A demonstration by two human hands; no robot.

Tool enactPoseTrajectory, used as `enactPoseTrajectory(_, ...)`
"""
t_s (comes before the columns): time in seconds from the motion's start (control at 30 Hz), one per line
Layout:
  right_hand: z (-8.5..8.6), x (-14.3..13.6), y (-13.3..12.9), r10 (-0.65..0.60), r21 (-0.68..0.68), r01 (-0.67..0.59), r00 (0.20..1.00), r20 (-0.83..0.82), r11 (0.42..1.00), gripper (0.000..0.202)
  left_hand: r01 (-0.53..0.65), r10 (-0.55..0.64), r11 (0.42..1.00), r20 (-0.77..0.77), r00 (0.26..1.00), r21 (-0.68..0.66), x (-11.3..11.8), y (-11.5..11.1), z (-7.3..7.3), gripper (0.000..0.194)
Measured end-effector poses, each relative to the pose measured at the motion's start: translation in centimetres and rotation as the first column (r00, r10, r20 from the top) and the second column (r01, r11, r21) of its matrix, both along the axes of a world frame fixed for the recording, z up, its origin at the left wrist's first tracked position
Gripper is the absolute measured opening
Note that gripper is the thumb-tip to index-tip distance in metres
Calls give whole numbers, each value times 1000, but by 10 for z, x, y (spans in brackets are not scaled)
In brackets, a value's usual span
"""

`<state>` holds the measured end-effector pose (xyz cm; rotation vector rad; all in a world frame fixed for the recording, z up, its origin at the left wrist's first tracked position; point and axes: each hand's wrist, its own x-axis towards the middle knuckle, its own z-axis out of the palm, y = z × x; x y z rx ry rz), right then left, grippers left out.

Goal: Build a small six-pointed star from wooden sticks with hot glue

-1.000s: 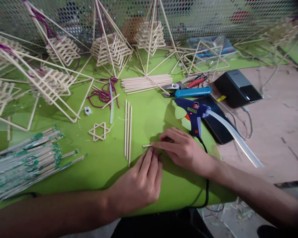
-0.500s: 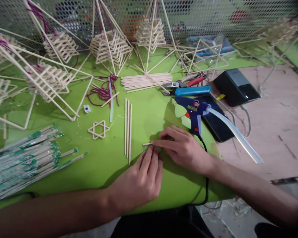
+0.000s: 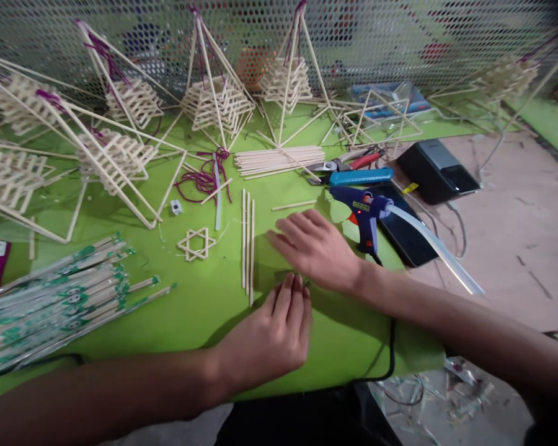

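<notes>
My left hand (image 3: pixel 270 328) rests on the green table with its fingertips pressed together. Something thin and dark shows at those fingertips, too hidden to name. Just beyond it, my right hand (image 3: pixel 318 251) is stretched out flat over the table, fingers extended and slightly blurred, holding nothing. A single wooden stick (image 3: pixel 294 205) lies past the right hand's knuckles. Three longer wooden sticks (image 3: pixel 248 248) lie side by side left of the hands. Farther left is a small six-pointed star (image 3: pixel 196 244) made of short sticks. A blue glue gun (image 3: pixel 365 217) with a clear glue stick lies right of the right hand.
Stick pyramids (image 3: pixel 218 105) stand along the mesh at the back. A stick bundle (image 3: pixel 279 161), pliers (image 3: pixel 330 167), a blue cutter (image 3: pixel 360 177), purple string (image 3: pixel 198 183), a phone (image 3: pixel 407 232) and a black box (image 3: pixel 437 170) lie around. Wrapped chopsticks (image 3: pixel 69 303) lie at left.
My right hand has moved away from the left fingertips and opened out. The stick that was under its fingers now lies farther back, near the glue gun. My left hand stays pinched.
</notes>
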<state>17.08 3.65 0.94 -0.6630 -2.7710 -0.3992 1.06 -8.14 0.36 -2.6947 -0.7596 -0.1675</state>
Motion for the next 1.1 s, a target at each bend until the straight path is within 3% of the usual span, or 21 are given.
enactPoseTrajectory(0.07,4,-9,-2,194,-65,-191,980,34,979,18,-8,7,1000,22,1000,0,1,-1,0,39)
enactPoseTrajectory(0.13,7,-14,-3,314,-112,-306,948,59,945,19,-15,15,1000,34,999,3,2,-2,0,38)
enactPoseTrajectory(0.33,18,-15,1,426,22,-442,876,228,897,20,-19,19,1000,-19,1000,7,3,-6,5,39)
enactPoseTrajectory(0.47,21,-17,2,483,149,-545,818,312,825,23,-26,27,1000,-49,998,16,3,-7,9,41)
enactPoseTrajectory(0.6,24,-17,5,500,217,-559,822,273,801,24,-28,29,999,-33,999,20,4,-8,6,42)
enactPoseTrajectory(0.67,27,-12,6,466,257,-499,866,180,828,20,-35,36,999,-27,999,18,4,-9,4,42)
enactPoseTrajectory(0.73,31,-5,3,439,251,-419,898,-26,872,11,-36,36,999,-17,999,30,4,-9,2,41)
enactPoseTrajectory(0.8,32,1,-5,372,88,-366,853,-366,926,8,-34,35,998,-9,999,49,4,-8,0,41)
enactPoseTrajectory(0.83,32,4,-10,258,-74,-360,781,-569,930,16,-29,30,998,-9,1000,59,4,-8,0,41)
enactPoseTrajectory(0.87,31,6,-16,51,-291,-377,682,-730,879,24,-25,26,997,-11,1000,70,4,-8,-1,41)
enactPoseTrajectory(0.93,26,9,-26,-181,-456,-340,604,-776,823,46,-25,27,996,-20,999,88,3,-8,-1,42)
enactPoseTrajectory(0.97,23,10,-30,-366,-569,-361,494,-789,739,57,-27,29,995,-21,999,96,3,-8,-1,43)
enactPoseTrajectory(1.0,19,10,-32,-484,-644,-397,435,-759,654,67,-32,34,995,-24,999,100,3,-8,-1,43)
enactPoseTrajectory(1.07,12,11,-32,-619,-714,-474,371,-693,516,76,-37,40,994,-34,999,105,3,-9,-1,44)
enactPoseTrajectory(1.1,9,10,-31,-652,-728,-493,358,-668,476,76,-36,41,994,-41,998,107,3,-9,-1,44)
